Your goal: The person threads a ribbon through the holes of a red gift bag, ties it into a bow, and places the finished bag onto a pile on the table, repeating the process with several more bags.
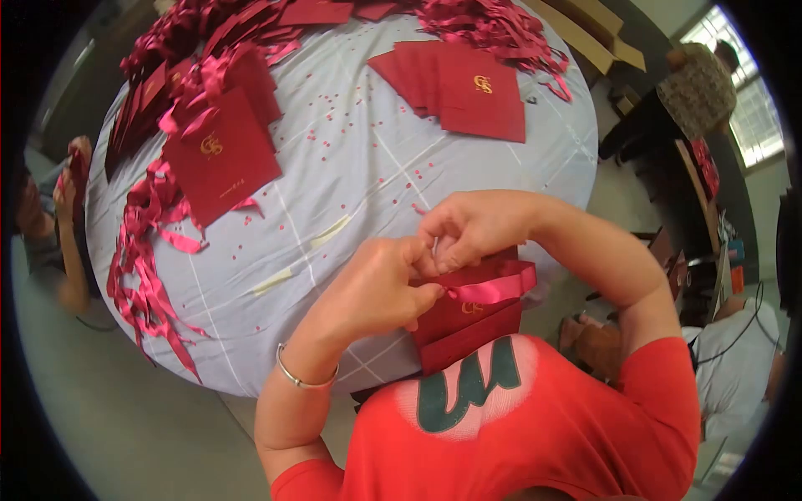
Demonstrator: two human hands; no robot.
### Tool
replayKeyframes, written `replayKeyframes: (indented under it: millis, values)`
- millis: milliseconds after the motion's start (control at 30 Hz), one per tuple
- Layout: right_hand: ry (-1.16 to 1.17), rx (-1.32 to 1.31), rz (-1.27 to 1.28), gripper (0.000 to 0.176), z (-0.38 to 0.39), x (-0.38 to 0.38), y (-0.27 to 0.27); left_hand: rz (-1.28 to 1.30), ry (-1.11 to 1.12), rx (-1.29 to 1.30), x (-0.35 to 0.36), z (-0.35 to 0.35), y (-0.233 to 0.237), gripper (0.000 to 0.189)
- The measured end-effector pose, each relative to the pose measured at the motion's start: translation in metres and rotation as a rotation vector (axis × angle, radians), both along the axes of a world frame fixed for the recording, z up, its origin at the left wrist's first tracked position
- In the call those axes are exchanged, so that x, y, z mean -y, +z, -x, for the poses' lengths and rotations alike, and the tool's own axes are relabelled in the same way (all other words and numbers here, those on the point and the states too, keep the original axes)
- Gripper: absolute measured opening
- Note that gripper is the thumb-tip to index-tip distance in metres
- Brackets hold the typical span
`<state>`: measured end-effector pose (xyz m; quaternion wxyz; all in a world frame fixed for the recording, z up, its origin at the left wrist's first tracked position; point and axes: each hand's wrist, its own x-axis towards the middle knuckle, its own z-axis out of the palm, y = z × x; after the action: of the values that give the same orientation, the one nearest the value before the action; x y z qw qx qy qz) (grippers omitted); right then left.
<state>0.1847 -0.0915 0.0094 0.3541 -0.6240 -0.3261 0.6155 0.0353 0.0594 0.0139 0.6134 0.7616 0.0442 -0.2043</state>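
A dark red paper bag (468,332) with a gold logo lies at the table's near edge, against my red shirt. A pink ribbon (493,290) loops over its top edge. My left hand (376,284), with a bracelet at the wrist, is closed, its thumb and fingers pinching the ribbon at the bag's edge. My right hand (476,230) meets it there, fingertips pressed together on the same ribbon. The exact spot between the fingertips is partly hidden.
Red bags (480,96) lie fanned out at the back right; more red bags (221,154) pile up at left. Pink ribbons (142,275) hang over the left edge. Small red dots dot the pale tablecloth (334,192). Other people are at left and right; a cardboard box (589,37) stands behind.
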Motion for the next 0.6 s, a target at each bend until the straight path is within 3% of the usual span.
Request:
replayKeyframes:
  millis: [67, 267, 433, 600]
  values:
    - [0.112, -0.039, 0.105, 0.023, -0.002, -0.006, 0.001, -0.050, 0.059, 0.020, 0.003, 0.001, 0.007, 0.015]
    - [0.057, -0.079, 0.122, 0.022, 0.006, -0.011, -0.006, -0.092, 0.065, 0.005, 0.008, -0.001, 0.013, 0.020]
    - [-0.239, 0.069, 0.048, 0.026, 0.017, -0.006, -0.013, -0.093, 0.100, 0.009, 0.008, -0.003, 0.002, 0.018]
    - [-0.652, 0.306, -0.361, 0.029, -0.029, -0.019, -0.037, -0.101, -0.017, 0.017, 0.008, 0.000, 0.003, 0.016]
